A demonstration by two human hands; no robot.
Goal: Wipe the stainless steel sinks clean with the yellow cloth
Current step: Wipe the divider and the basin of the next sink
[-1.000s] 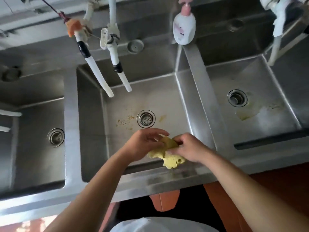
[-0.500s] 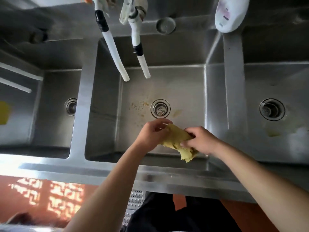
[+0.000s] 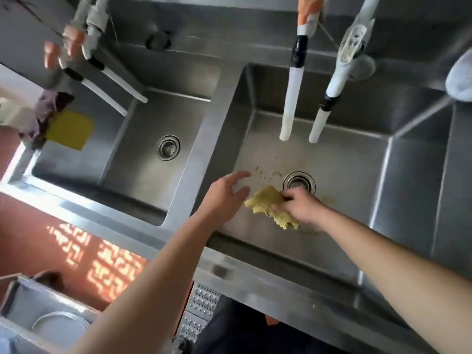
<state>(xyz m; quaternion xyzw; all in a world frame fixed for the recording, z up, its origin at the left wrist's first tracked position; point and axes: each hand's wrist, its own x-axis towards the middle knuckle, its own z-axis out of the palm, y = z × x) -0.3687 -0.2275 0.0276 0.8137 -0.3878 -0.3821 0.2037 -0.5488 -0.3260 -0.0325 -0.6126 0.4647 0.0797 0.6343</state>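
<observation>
Stainless steel sinks fill the view, one basin point(image 3: 143, 159) to the left of the fingers and a larger basin point(image 3: 339, 175) under them, split by a steel divider point(image 3: 204, 139). The right hand point(image 3: 300, 208) pinches the yellow cloth point(image 3: 268, 204) with curled fingers, low over the larger basin's floor; whether the cloth touches the floor cannot be told. The drain point(image 3: 299, 183) sits just beyond these fingers, with brown specks point(image 3: 268, 171) just past the cloth. The left hand point(image 3: 224, 198) hovers beside the cloth, fingers spread and loose, holding nothing. Two white hoses point(image 3: 291, 98) hang well beyond the fingers. A yellow pad point(image 3: 69, 129) clings to the left basin's far wall.
</observation>
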